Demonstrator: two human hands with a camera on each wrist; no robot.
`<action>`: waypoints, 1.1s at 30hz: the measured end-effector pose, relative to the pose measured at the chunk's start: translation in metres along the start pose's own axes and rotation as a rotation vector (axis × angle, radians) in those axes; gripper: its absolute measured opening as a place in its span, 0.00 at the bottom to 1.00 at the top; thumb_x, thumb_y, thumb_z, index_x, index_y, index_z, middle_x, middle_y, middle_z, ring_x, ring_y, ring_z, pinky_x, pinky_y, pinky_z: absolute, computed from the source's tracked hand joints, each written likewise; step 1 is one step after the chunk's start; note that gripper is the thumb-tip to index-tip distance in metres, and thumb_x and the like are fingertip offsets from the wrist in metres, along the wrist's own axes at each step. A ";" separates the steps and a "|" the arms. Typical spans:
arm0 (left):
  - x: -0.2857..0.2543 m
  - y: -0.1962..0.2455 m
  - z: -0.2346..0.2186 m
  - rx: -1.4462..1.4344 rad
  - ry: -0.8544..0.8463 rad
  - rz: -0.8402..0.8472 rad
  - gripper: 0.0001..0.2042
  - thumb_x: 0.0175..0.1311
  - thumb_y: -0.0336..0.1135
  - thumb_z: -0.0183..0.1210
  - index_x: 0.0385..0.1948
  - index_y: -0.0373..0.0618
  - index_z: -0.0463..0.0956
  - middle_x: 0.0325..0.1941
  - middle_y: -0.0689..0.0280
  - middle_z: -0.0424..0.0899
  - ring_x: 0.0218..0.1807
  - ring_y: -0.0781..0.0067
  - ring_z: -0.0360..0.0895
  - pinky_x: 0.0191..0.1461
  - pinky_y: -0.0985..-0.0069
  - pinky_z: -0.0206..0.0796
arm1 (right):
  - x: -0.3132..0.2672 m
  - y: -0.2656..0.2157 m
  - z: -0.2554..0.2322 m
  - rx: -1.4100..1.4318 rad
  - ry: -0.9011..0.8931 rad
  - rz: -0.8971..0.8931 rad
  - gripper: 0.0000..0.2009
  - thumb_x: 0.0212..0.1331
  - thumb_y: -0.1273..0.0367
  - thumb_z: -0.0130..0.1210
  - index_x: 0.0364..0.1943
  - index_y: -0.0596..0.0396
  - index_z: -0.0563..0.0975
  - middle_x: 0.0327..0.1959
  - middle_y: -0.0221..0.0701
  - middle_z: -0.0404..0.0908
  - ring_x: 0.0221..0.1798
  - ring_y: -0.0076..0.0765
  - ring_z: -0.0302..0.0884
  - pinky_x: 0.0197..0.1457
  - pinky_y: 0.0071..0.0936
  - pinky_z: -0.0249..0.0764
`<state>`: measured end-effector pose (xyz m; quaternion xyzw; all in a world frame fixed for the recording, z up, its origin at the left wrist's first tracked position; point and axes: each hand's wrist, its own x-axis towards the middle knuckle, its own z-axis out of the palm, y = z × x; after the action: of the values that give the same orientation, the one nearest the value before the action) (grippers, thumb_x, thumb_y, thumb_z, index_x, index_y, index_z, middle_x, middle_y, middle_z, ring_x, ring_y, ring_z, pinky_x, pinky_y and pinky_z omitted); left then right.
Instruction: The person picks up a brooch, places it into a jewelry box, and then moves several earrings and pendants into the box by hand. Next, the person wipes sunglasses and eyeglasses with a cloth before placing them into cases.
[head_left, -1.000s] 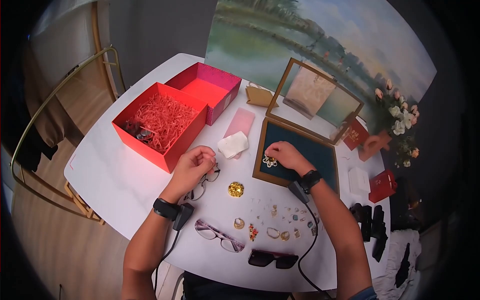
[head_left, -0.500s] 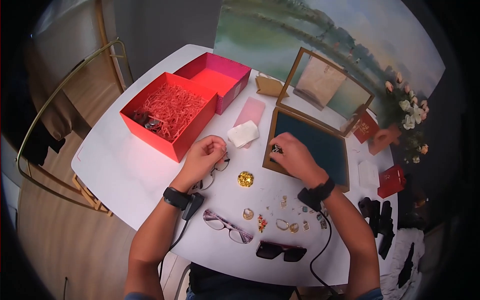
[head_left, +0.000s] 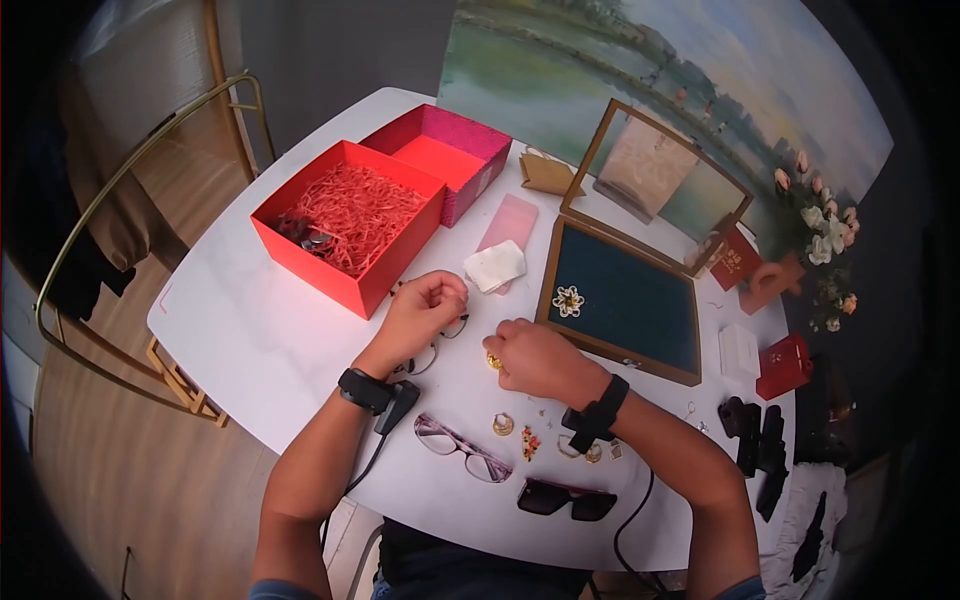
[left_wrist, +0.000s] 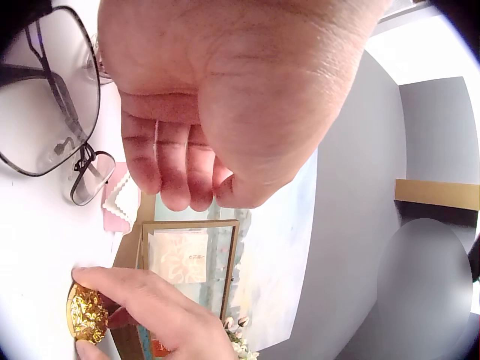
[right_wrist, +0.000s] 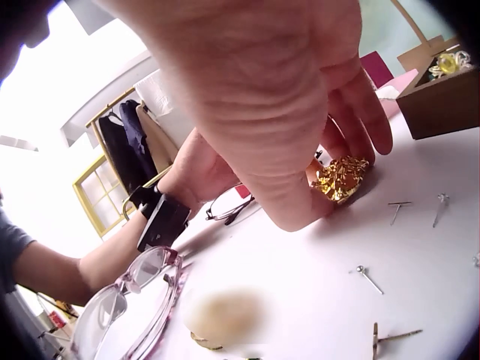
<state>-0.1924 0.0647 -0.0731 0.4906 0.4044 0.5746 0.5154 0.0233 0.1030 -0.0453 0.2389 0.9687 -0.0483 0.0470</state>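
Observation:
My right hand (head_left: 545,360) pinches a round gold brooch (left_wrist: 88,313) at its edges, low at the white table. In the right wrist view the brooch's textured face shows between thumb and fingers. My left hand (head_left: 425,308), fingers loosely curled and holding nothing, hovers over a pair of dark-rimmed glasses (left_wrist: 84,154) and partly hides them in the head view. A white flower-shaped brooch (head_left: 568,301) with a yellow centre lies at the left of the blue-green lining in a wooden display box (head_left: 675,345), whose glass lid stands raised.
A red box (head_left: 320,285) of shredded paper stands at the back left. A white cloth (head_left: 495,267) overlaps a pink case. Near the front lie purple-rimmed glasses (head_left: 462,449), sunglasses (head_left: 566,500), a colourful brooch (head_left: 530,442) and several earrings. My right forearm hides other small pieces.
My right hand left the flower brooch in the display box, moved left and toward me, and took hold of the gold brooch. My left hand stayed nearly still. The head view shifted slightly.

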 end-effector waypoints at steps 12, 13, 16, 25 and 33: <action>0.000 -0.002 -0.001 0.013 -0.016 -0.001 0.03 0.67 0.27 0.55 0.38 0.40 0.76 0.35 0.73 0.77 0.37 0.85 0.75 0.41 0.83 0.71 | -0.025 -0.010 -0.022 0.402 0.036 0.113 0.23 0.51 0.63 0.65 0.52 0.56 0.78 0.46 0.38 0.79 0.46 0.43 0.80 0.51 0.34 0.77; 0.002 -0.001 0.000 0.014 -0.021 0.001 0.03 0.67 0.27 0.55 0.38 0.40 0.76 0.35 0.73 0.77 0.37 0.85 0.75 0.41 0.83 0.71 | -0.026 -0.016 -0.022 0.328 -0.011 0.064 0.25 0.51 0.61 0.67 0.54 0.55 0.77 0.47 0.37 0.78 0.47 0.43 0.79 0.52 0.34 0.76; -0.001 -0.002 -0.001 0.022 -0.006 -0.028 0.03 0.66 0.26 0.54 0.38 0.40 0.76 0.35 0.73 0.77 0.37 0.85 0.75 0.41 0.82 0.71 | -0.023 -0.033 -0.022 0.266 -0.120 0.045 0.25 0.51 0.60 0.66 0.53 0.54 0.78 0.47 0.36 0.78 0.47 0.44 0.79 0.52 0.35 0.77; 0.000 -0.002 0.000 0.019 -0.031 -0.013 0.04 0.65 0.25 0.54 0.39 0.40 0.76 0.36 0.72 0.78 0.38 0.85 0.75 0.41 0.82 0.71 | -0.020 -0.053 0.007 -0.188 0.028 -0.070 0.13 0.49 0.67 0.60 0.38 0.57 0.78 0.30 0.36 0.77 0.37 0.43 0.80 0.43 0.34 0.78; -0.001 -0.001 -0.002 0.058 -0.015 0.006 0.04 0.68 0.27 0.54 0.40 0.40 0.76 0.35 0.72 0.78 0.37 0.85 0.76 0.41 0.83 0.71 | -0.026 0.010 -0.046 1.465 -0.109 0.285 0.17 0.69 0.64 0.48 0.53 0.61 0.76 0.42 0.34 0.82 0.41 0.28 0.81 0.42 0.28 0.79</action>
<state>-0.1942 0.0641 -0.0744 0.5107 0.4155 0.5605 0.5025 0.0476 0.1053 0.0021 0.3296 0.6446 -0.6862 -0.0703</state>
